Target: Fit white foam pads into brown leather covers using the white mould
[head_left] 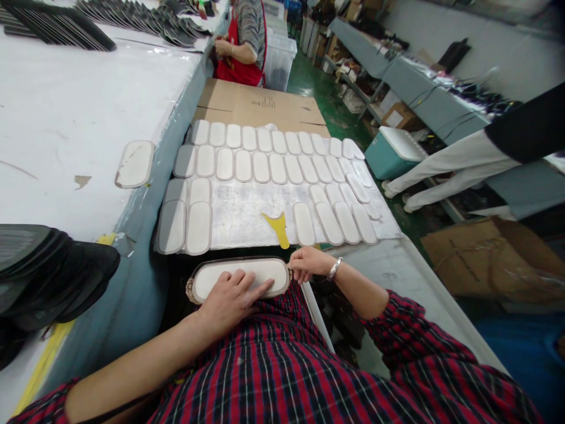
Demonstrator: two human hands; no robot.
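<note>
A long oval piece with a white face and a dark, gathered brown edge rests on my lap, just in front of the board. My left hand lies on its white face with the fingers spread and the index finger stretched to the right. At the piece's right end, the fingers of my right hand are closed in a pinch on the edge. A yellow Y-shaped flat tool lies on the board just beyond my hands.
A pale board holds rows of white oval pads. One stained oval pad lies on the white table at left, near stacked black pieces. A co-worker in a red apron stands ahead; another person's legs show at right, beyond a cardboard box.
</note>
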